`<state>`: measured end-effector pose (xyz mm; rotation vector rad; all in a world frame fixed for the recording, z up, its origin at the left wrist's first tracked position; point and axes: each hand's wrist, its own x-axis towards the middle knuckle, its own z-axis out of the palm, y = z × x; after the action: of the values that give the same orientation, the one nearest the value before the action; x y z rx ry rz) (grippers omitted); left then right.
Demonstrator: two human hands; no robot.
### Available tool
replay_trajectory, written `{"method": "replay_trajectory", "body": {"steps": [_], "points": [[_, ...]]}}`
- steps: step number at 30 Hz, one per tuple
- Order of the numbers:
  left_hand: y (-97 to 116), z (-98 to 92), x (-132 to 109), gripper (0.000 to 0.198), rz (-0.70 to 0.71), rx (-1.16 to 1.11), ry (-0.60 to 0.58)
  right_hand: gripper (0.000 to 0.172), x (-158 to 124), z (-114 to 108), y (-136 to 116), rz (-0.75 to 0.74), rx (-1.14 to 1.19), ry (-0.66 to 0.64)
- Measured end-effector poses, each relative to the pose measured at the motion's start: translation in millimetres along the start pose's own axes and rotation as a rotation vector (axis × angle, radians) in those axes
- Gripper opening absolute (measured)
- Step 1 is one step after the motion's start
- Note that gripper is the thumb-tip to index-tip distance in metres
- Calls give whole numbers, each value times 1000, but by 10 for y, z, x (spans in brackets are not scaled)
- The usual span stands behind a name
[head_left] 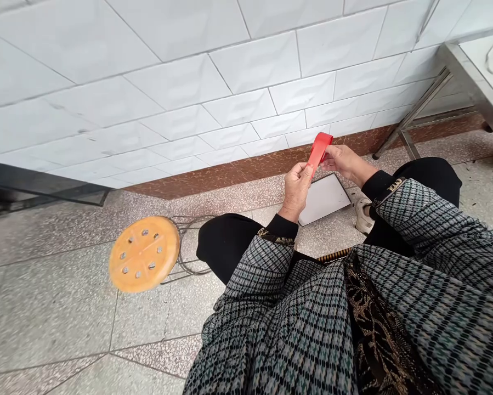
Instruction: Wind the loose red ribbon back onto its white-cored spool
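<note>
A roll of red ribbon or tape point(321, 144) is held up between my two hands, above the floor near the wall. My left hand point(296, 186) pinches the lower end of its flat red strip between thumb and fingers. At the right side of the roll, my right hand point(341, 160) has its fingers closed on the roll's edge; some of its fingertips are hidden behind the red material. Below the hands, a flat white rectangular board point(325, 199) with a dark edge lies on the floor.
An orange round stool point(144, 254) with holes and metal legs stands at the left. White tiled wall point(254, 112) runs across the front. A metal-framed table point(466, 77) is at the upper right, and a dark object point(36, 184) is at the far left.
</note>
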<state>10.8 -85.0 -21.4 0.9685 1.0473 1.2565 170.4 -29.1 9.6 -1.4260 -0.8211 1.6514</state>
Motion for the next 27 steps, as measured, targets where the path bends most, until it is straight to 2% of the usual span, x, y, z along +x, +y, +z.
{"method": "replay_trajectory", "body": {"steps": [6, 10, 12, 17, 21, 27], "points": [[-65, -42, 31, 54, 30, -10, -47, 27, -39, 16, -51, 183, 191, -30], [-85, -67, 47, 50, 63, 3, -80, 31, -96, 29, -66, 250, 272, -110], [-98, -76, 55, 45, 65, 63, -71, 28, -111, 28, -55, 272, 292, -175], [-91, -112, 44, 29, 175, 166, -42, 24, -92, -6, -1, 305, 271, -309], [-78, -172, 76, 45, 202, 220, -142, 24, -97, -44, -4, 330, 219, -388], [-121, -250, 193, 57, 183, 170, -261, 37, -140, -81, -12, 336, 81, -478]]}}
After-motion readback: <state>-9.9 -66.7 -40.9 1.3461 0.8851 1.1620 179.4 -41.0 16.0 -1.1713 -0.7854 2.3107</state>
